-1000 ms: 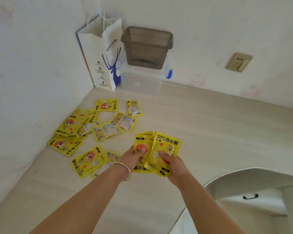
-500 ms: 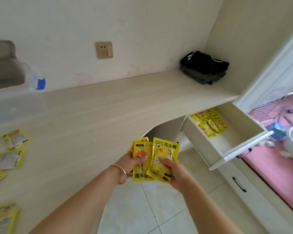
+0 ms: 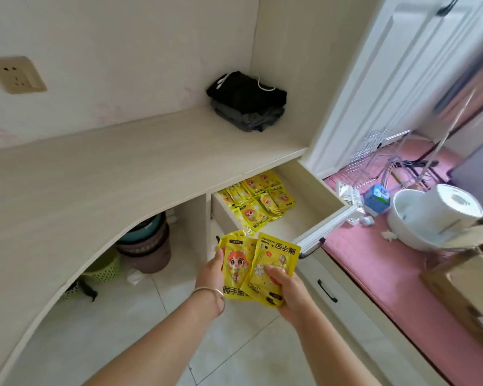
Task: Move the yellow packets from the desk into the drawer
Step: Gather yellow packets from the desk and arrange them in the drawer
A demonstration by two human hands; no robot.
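Observation:
A stack of yellow packets (image 3: 255,263) with cartoon prints is held between both hands, over the tiled floor just in front of the open drawer. My left hand (image 3: 213,271) grips the stack's left edge, a bangle on that wrist. My right hand (image 3: 286,289) grips the front packet from the lower right. The drawer (image 3: 322,203) is pulled out from under the right end of the pale wooden desk (image 3: 123,174). Several more yellow packets (image 3: 258,201) lie in the drawer's back left part. No packets on the desk are in sight.
Folded dark clothes (image 3: 247,103) sit on the desk's far right corner. Stacked bins (image 3: 147,246) and a green basket (image 3: 103,270) stand under the desk. A pink surface (image 3: 388,274) at the right holds a white basin (image 3: 413,218), wire racks and boxes. A second, closed drawer (image 3: 335,299) lies below.
My view has swung right, away from the loose packets on the desk's left, toward the open drawer. Both hands have carried the stack closer to the drawer.

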